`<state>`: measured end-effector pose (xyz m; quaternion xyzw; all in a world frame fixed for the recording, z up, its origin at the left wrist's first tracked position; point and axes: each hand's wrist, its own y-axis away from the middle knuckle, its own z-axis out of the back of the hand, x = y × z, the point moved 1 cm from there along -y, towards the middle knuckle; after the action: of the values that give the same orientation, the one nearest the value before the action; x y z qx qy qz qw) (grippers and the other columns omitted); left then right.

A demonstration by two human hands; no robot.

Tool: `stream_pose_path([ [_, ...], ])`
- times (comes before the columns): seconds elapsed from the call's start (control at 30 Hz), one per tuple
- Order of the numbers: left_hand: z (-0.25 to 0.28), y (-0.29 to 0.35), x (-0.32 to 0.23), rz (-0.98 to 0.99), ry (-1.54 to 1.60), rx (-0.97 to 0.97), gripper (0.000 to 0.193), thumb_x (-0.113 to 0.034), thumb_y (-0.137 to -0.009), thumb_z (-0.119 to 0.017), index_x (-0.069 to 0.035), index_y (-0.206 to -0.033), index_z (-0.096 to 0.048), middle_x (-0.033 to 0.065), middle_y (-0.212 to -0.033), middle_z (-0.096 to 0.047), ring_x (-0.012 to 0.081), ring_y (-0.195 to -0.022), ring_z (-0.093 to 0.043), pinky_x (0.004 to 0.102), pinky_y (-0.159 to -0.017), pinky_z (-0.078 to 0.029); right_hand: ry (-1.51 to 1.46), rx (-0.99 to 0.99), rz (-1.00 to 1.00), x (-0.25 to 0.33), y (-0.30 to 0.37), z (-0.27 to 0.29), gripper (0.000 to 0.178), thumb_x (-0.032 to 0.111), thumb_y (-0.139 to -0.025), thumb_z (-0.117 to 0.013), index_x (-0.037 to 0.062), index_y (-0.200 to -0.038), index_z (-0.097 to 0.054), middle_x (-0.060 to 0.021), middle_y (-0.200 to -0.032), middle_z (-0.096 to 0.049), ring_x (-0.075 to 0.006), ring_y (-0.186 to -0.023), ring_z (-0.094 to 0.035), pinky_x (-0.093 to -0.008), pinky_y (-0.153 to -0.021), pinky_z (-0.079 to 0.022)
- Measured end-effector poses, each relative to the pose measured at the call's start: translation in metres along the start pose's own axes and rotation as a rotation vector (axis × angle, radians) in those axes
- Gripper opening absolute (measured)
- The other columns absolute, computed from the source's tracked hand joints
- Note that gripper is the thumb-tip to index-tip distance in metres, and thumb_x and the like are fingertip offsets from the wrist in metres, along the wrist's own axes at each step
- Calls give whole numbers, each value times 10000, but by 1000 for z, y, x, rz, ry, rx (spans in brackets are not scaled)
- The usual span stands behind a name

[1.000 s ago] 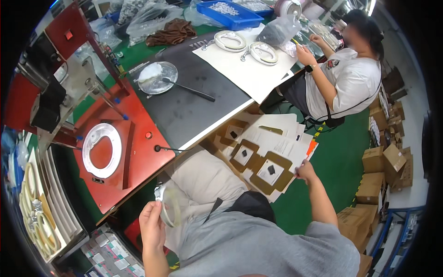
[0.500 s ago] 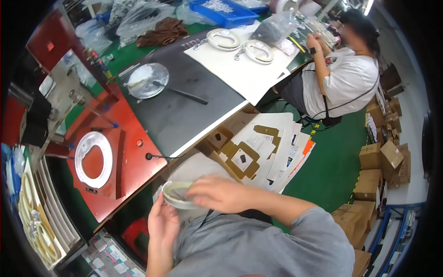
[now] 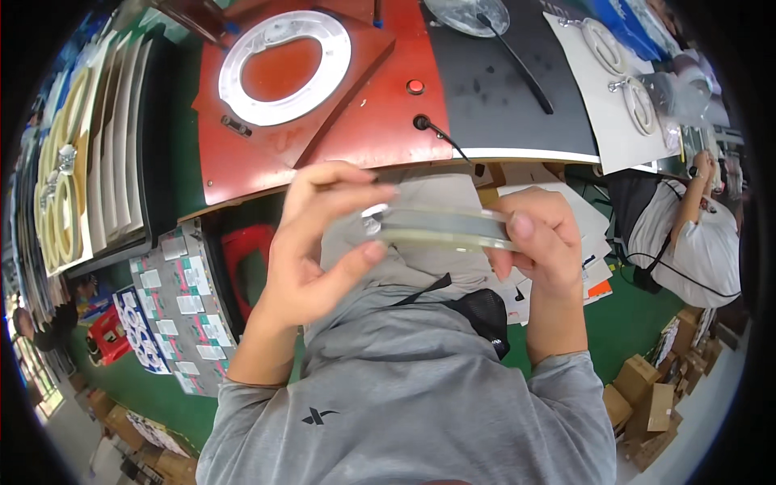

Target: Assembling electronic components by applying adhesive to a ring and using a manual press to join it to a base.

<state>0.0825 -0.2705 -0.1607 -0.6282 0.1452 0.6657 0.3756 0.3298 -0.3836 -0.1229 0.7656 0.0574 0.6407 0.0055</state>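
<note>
A pale ring-shaped part (image 3: 444, 228), with clear edges and a grey band, is held edge-on in front of my shirt. My right hand (image 3: 543, 238) pinches its right end between thumb and bent fingers. At the other end, a small shiny silvery piece (image 3: 373, 215) sticks out, slightly blurred. My left hand (image 3: 311, 242) is spread around that end, thumb below and fingers above, with a gap between them. Whether its fingertips brush the ring I cannot make out. A white ring-shaped part (image 3: 234, 85) lies on the red fixture plate (image 3: 323, 113) beyond my hands.
The red worktop (image 3: 380, 133) has a red button (image 3: 415, 87) and a black cable (image 3: 440, 132). Right of it, a dish (image 3: 461, 18) and a black-handled tool (image 3: 529, 77) rest on a dark mat. More rings (image 3: 638, 105) lie on white board. A co-worker (image 3: 687, 234) sits right.
My view has swung left and down toward the worktop. The ring has turned from tilted to edge-on. My right hand now grips its right end, and my left hand's fingers have spread.
</note>
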Motion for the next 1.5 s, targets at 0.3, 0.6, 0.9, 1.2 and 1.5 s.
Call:
stream_pose_path([
  [0.3,10,-7,-4,-10,168,27,365,32,-792,-785,55,-1148,-712,175,-1129,-756,297,-1069,-717,389,-948,-545,-36,-100,-27,8,1,2,398,279,-1067,-545,23,-764,-576,-52,-679,-614,-45,-538,-412,-250,-481,-303],
  [0.6,11,2,18,174,199,89,350,40,-825,-800,75,-1163,-720,183,-1186,-753,221,-1042,-734,319,-924,-557,-228,51,-89,10,-17,-3,967,690,-1066,-61,-52,-889,-655,31,-584,-391,-61,-504,-294,-232,-487,-256],
  [0.9,16,-4,18,162,291,50,344,86,-860,-766,105,-1192,-677,184,-1171,-732,232,-1083,-713,351,-951,-565,-387,167,-32,5,-28,3,559,367,-1140,-373,-109,-980,-618,24,-620,-396,-38,-485,-315,-235,-442,-270],
  [1.2,33,10,24,250,274,-158,355,103,-939,-673,97,-1290,-612,213,-1137,-743,241,-1058,-724,325,-917,-581,879,-811,244,-7,-83,101,236,167,-994,-686,-10,-1150,-686,-126,-1019,-709,-234,-926,-693,-344,-867,-535],
  [1.5,31,24,46,235,92,-241,378,62,-842,-811,90,-1201,-696,126,-1079,-746,157,-964,-709,281,-880,-561,1032,-963,154,-39,-93,141,142,131,-955,-718,6,-1005,-672,-158,-944,-707,-321,-872,-683,-408,-797,-542],
])
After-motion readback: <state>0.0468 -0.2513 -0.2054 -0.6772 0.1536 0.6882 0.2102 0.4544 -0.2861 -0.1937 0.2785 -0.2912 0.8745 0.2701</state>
